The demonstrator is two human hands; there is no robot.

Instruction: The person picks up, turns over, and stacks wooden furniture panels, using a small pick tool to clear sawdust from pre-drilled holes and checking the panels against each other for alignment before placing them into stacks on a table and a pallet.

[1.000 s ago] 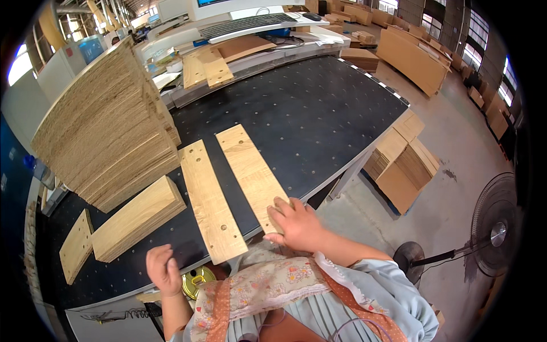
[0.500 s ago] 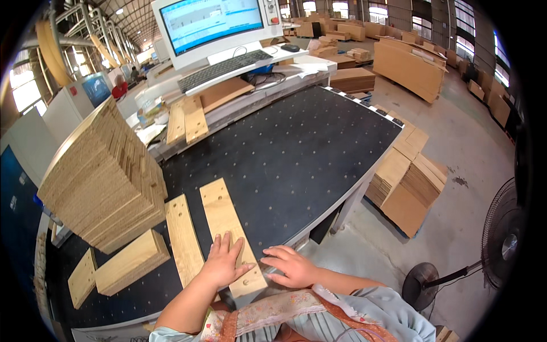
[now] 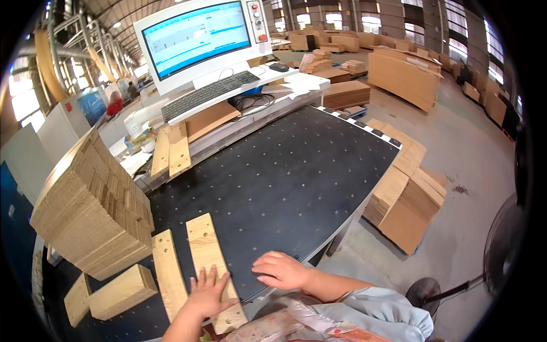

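A pale board with holes (image 3: pixel 203 245) was placed at the near edge of the black desk (image 3: pixel 273 182), covered by the left hand (image 3: pixel 208 296), its fingers spread flat, nothing gripped. The right hand (image 3: pixel 282 271) was held to the right, fingers loosely curled, nothing seen in them. A second holed board (image 3: pixel 168 268) was laid left; whether the tall stack (image 3: pixel 91 211) was left unholed could not be told.
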